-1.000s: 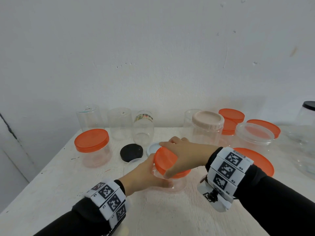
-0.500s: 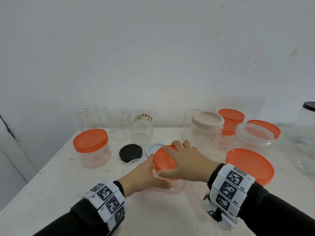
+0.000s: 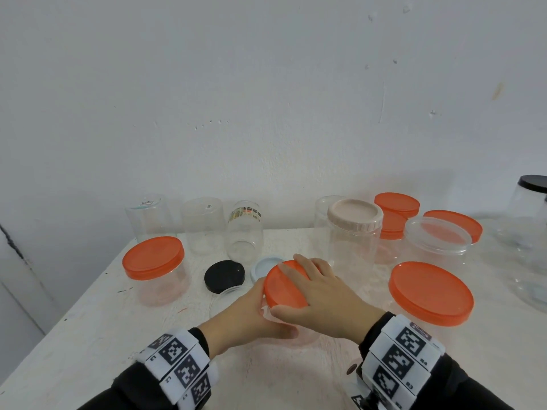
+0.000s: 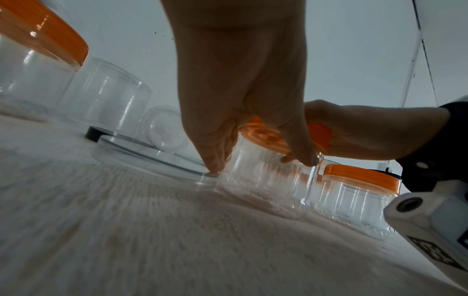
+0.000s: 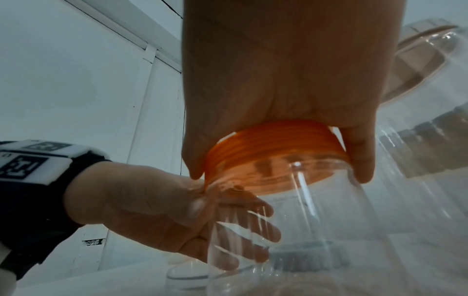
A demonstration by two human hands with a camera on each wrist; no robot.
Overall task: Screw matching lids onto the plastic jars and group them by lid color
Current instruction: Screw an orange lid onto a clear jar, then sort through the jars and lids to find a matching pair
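A small clear plastic jar (image 4: 263, 180) stands near the table's front middle with an orange lid (image 3: 284, 287) (image 5: 273, 148) on its mouth. My right hand (image 3: 316, 291) lies over the lid, fingers and thumb curled round its rim. My left hand (image 3: 251, 315) wraps the jar's body (image 5: 291, 230) from the left, fingers seen through the clear wall. The jar is mostly hidden by both hands in the head view.
A jar with an orange lid (image 3: 154, 257) stands left; a black lid (image 3: 224, 275) and a pale blue lid (image 3: 265, 266) lie behind my hands. A clear lid (image 4: 152, 158) lies left. A beige-lidded jar (image 3: 353, 220), orange-lidded jars (image 3: 430, 292) and open jars (image 3: 202, 223) crowd the back and right.
My right hand has turned on the orange lid, its wrist swinging toward me and its fingers sweeping to the far side. The left hand has stayed on the jar.
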